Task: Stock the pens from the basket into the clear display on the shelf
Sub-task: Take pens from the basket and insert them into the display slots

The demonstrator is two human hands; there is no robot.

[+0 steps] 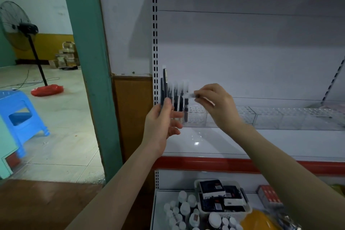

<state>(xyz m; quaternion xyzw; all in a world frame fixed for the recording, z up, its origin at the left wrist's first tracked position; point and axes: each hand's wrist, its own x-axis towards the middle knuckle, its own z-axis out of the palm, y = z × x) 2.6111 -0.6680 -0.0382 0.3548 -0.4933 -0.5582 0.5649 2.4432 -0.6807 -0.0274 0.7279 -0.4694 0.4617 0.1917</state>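
Observation:
My left hand [162, 123] holds a couple of black pens [164, 87] upright at the left end of the shelf. My right hand [216, 104] pinches one pen [188, 95] with a clear cap, lying sideways just above the clear display [231, 117]. Several black pens with clear caps [180, 99] stand in the display's left end. The rest of the display, a row of holes running right along the white shelf [242, 142], holds nothing I can see. A white basket [222, 198] sits on the shelf below and holds dark boxes.
White-capped bottles [184, 209] crowd the lower shelf left of the basket; a yellow object [259, 220] and a red box [268, 196] lie to its right. A green door frame [89, 73], a blue stool [18, 117] and a standing fan [20, 28] are on the left.

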